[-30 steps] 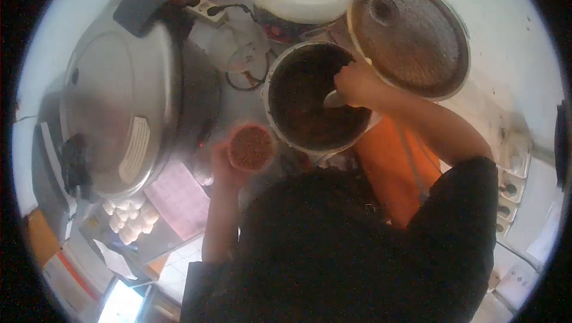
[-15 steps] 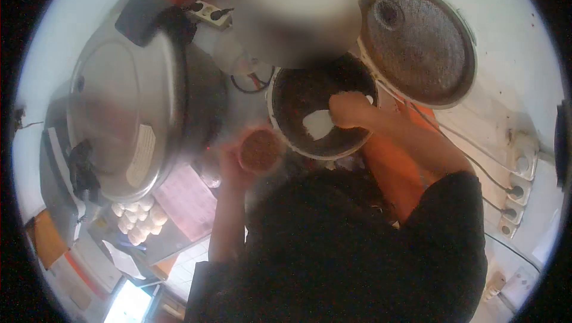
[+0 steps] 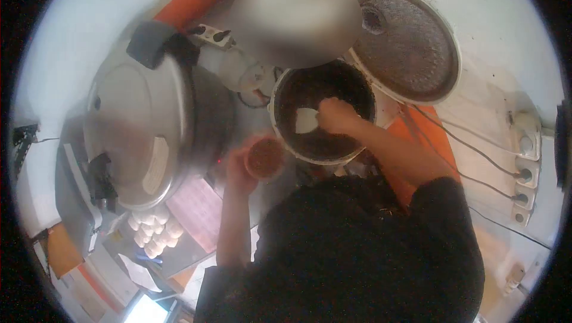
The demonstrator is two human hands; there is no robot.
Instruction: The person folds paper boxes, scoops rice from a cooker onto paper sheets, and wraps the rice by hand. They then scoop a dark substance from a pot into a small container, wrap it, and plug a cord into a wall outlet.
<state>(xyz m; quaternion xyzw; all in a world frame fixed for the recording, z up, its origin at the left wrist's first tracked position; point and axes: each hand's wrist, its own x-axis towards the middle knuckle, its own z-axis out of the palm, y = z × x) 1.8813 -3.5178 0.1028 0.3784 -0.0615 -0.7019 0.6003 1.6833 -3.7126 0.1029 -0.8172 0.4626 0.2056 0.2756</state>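
A round, cup-like container (image 3: 266, 157) with reddish-brown contents is held in my left hand (image 3: 238, 173), its fingers wrapped around the side. It is just outside the near left rim of a white-rimmed bucket (image 3: 326, 160). Inside that bucket lies dark, granular-looking material. My right hand (image 3: 339, 116) reaches into the bucket, closed on a white scoop (image 3: 307, 120) whose flat pale end points left. The handle is mostly covered by my fingers. Blur hides finer detail of both held things.
On the left stands a large metal vessel with a shiny lid (image 3: 137, 126). A round tray-like lid (image 3: 417, 43) leans behind the bucket. A blurred pale dome (image 3: 295, 16) hangs over the far rim. Cables and sockets (image 3: 524, 174) line the right; white pieces (image 3: 155, 231) sit lower left.
My right hand and the scoop have moved left within the bucket. My left hand keeps the container beside the rim. The whole view has shifted slightly.
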